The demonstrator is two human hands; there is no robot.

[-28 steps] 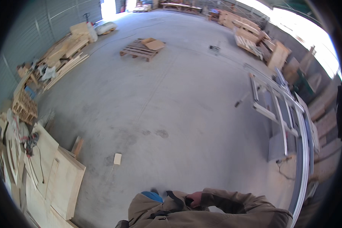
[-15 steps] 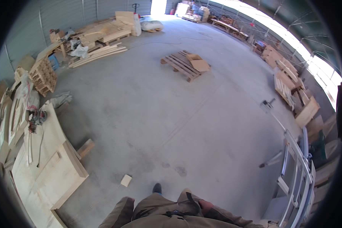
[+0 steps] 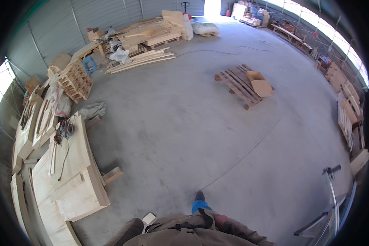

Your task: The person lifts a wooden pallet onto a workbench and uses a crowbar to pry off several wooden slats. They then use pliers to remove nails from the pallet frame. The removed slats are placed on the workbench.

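I stand on a bare concrete floor [image 3: 192, 135] in a large shed, and my own jacket [image 3: 184, 233] fills the lower edge of the view, with one dark shoe [image 3: 199, 196] and a blue trouser cuff [image 3: 201, 206] showing past it. Neither of my hands is in view, so I cannot tell whether they are wide, narrow or holding anything. The thing nearest me is a small pale wooden block [image 3: 149, 218] lying on the floor just beside my left side, touching nothing else that I can see. To my left stands a long bench of pale plywood panels [image 3: 69, 180], with a short timber offcut [image 3: 112, 175] sticking out from under its edge and a power tool with a cord [image 3: 64, 130] lying on top. Well apart, out on the open floor ahead to the right, a wooden pallet [image 3: 235, 84] carries two cardboard boxes [image 3: 259, 84]. Stacked timber [image 3: 147, 39] lies along the far wall, and a metal frame [image 3: 332, 205] stands at my right.
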